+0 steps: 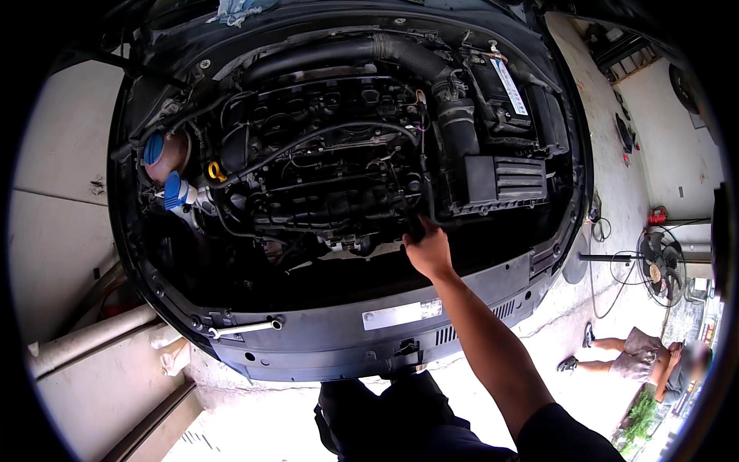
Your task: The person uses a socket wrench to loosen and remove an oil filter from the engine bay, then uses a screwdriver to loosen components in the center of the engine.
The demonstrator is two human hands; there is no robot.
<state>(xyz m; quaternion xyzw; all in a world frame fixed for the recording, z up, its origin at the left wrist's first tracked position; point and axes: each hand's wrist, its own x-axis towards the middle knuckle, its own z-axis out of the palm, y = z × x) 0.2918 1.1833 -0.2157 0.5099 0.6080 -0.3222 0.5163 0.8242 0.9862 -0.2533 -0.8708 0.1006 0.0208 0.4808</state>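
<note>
My right hand (pixel 428 248) reaches over the car's front panel (pixel 493 286) to the front edge of the engine (pixel 323 204). Its fingers are curled at a dark part below the black hose (pixel 428 192); what they hold is lost in shadow. My left hand is out of view. On the left of the front panel lies a combination wrench (pixel 245 329). The black air filter box (pixel 504 181) sits right of my hand, with the battery (pixel 493 96) behind it. A yellow dipstick loop (pixel 216 171) stands at the engine's left.
A coolant tank (pixel 173 158) with a blue cap and a filler neck with a blue flap (pixel 175 191) are at the bay's left. A dark gap lies behind the front panel. To the right are a standing fan (pixel 658 266) with trailing cables and another person (pixel 643 358).
</note>
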